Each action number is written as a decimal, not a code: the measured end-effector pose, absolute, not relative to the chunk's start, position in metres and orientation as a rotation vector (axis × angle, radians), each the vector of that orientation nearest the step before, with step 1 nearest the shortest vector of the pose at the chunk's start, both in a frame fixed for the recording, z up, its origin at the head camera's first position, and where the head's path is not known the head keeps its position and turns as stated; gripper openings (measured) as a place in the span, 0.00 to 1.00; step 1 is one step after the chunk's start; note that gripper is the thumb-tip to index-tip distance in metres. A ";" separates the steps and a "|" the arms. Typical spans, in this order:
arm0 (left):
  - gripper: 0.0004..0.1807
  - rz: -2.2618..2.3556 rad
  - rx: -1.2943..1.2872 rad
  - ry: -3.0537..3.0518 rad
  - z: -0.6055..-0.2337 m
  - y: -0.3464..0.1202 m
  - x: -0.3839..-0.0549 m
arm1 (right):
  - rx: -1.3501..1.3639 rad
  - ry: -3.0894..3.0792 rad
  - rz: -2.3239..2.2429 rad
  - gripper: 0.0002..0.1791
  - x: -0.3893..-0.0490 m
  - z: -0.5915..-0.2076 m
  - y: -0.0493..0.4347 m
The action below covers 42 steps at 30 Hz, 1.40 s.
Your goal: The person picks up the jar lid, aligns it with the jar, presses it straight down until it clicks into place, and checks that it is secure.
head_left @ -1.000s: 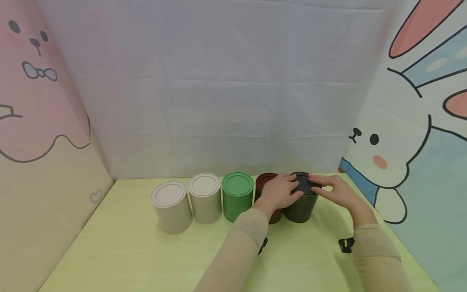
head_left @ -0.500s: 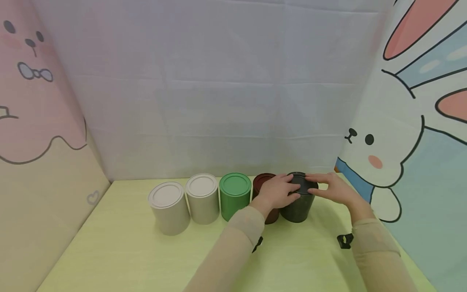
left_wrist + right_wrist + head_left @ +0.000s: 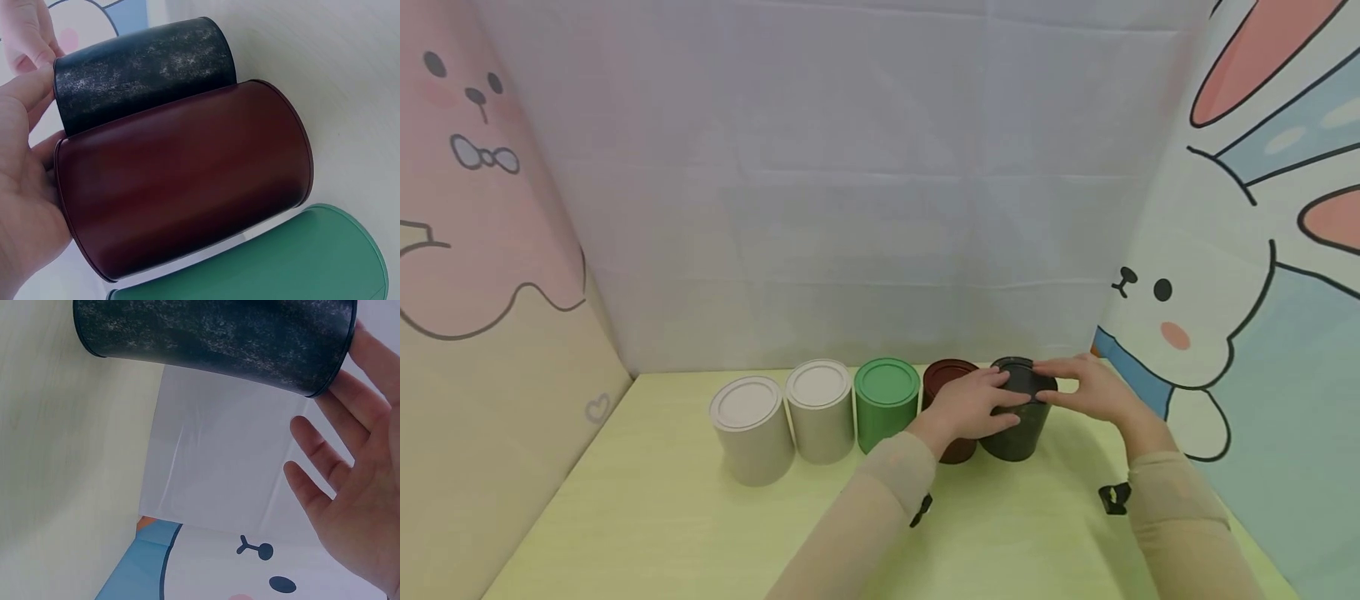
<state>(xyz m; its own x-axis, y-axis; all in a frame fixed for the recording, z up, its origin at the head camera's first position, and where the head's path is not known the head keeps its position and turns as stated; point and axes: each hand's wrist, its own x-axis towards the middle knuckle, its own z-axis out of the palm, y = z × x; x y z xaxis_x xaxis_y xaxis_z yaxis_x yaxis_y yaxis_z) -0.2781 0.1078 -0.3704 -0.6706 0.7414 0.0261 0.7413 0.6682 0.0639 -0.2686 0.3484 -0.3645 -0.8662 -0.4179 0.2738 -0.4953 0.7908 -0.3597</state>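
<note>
At the right end of a row of lidded cans stands a black can with a mottled side. My left hand reaches over the front of the dark red can, its fingertips at the black can's top. From the other side, my right hand touches the black can's lid rim with thumb and forefinger. In the right wrist view, the black can meets two fingers at its rim while the other two fingers extend free. Both hands have loosely extended fingers.
A green can stands left of the dark red one, followed by two white cans, the leftmost slightly nearer. A pale yellow table runs back to a white cloth wall; a rabbit-printed panel borders the right.
The left hand has shifted slightly, its forefinger stretching further over the black can's top. The right hand stays at the lid rim, and the cans stay in place; the head view sways a little.
</note>
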 end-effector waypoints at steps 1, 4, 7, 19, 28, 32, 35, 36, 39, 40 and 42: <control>0.25 0.103 1.282 2.865 -0.370 0.107 -0.278 | 0.715 -2.805 0.634 0.26 -0.269 -0.364 0.348; 0.24 0.100 1.298 2.868 -0.369 0.106 -0.278 | 0.713 -2.812 0.621 0.25 -0.271 -0.362 0.345; 0.24 0.101 1.311 2.875 -0.369 0.106 -0.278 | 0.737 -2.811 0.631 0.24 -0.272 -0.362 0.345; 0.24 0.019 1.314 2.890 -0.371 0.109 -0.277 | 0.708 -2.854 0.663 0.25 -0.271 -0.363 0.347; 0.24 -0.017 1.317 2.898 -0.373 0.110 -0.278 | 0.704 -2.870 0.683 0.26 -0.272 -0.365 0.347; 0.24 0.009 1.311 2.894 -0.374 0.110 -0.279 | 0.714 -2.871 0.683 0.26 -0.271 -0.365 0.346; 0.24 0.046 1.304 2.889 -0.374 0.110 -0.279 | 0.730 -2.868 0.648 0.24 -0.272 -0.364 0.346; 0.24 0.053 1.302 2.887 -0.374 0.110 -0.280 | 0.734 -2.868 0.632 0.24 -0.272 -0.363 0.346; 0.24 0.072 1.301 2.879 -0.373 0.111 -0.281 | 0.734 -2.872 0.573 0.22 -0.272 -0.361 0.345; 0.24 0.079 1.297 2.876 -0.373 0.111 -0.281 | 0.735 -2.874 0.556 0.22 -0.272 -0.361 0.344; 0.24 0.097 1.286 2.871 -0.373 0.111 -0.282 | 0.743 -2.879 0.536 0.22 -0.272 -0.360 0.343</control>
<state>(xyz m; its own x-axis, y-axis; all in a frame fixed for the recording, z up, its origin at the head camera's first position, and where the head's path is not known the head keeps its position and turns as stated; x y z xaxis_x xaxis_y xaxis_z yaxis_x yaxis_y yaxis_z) -0.2819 0.1105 -0.3730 -0.6662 0.7452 0.0301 0.7455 0.6643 0.0543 -0.2717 0.3429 -0.3598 -0.8722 -0.4457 0.2015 -0.4883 0.8167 -0.3073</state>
